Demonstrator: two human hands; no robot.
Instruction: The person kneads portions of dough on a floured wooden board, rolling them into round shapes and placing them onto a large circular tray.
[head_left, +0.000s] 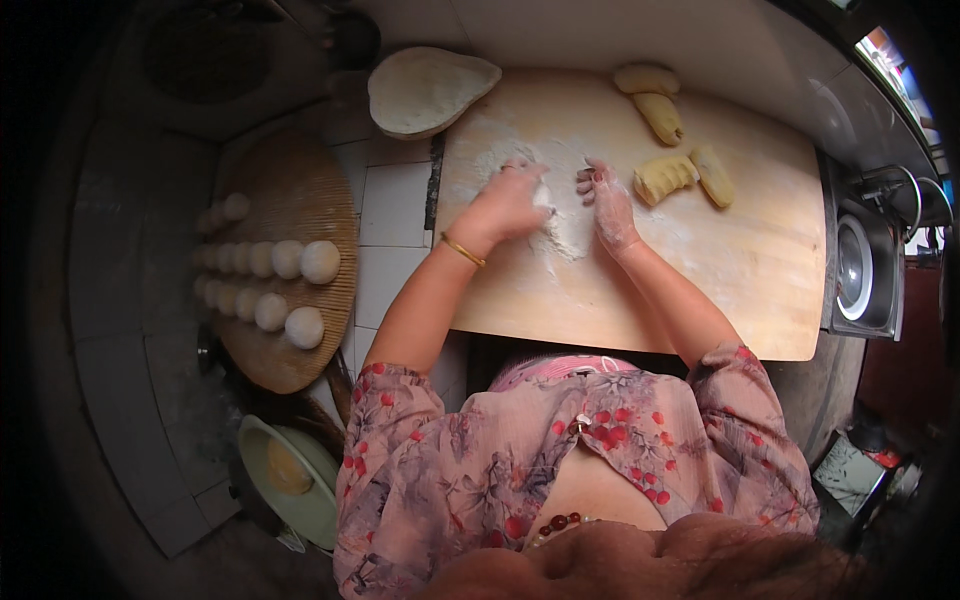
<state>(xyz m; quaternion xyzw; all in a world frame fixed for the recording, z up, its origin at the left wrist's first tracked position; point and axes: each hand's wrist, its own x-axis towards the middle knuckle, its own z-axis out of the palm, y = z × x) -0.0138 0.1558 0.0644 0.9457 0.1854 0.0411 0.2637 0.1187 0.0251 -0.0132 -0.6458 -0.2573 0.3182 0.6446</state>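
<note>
My left hand (514, 201) curls over a white, flour-coated lump (541, 193), probably dough, with the thumb and fingers around it. The palm side and part of the lump are hidden. Beneath it, loose flour (562, 241) is spread on a wooden board (720, 277). My right hand (609, 206), dusted with flour, rests on its edge at the board, fingers a little bent and holding nothing. Just right of it lie a thick piece of yellow dough (664, 181) and a narrower dough strip (712, 177).
More yellow dough pieces (658, 116) lie at the board's back edge. A flour-filled container (427, 90) stands at the back left. On the left, a ridged round tray (300, 172) bears rows of dough balls (320, 262). A basin (322, 465) holds dough; a sink (851, 262) is right.
</note>
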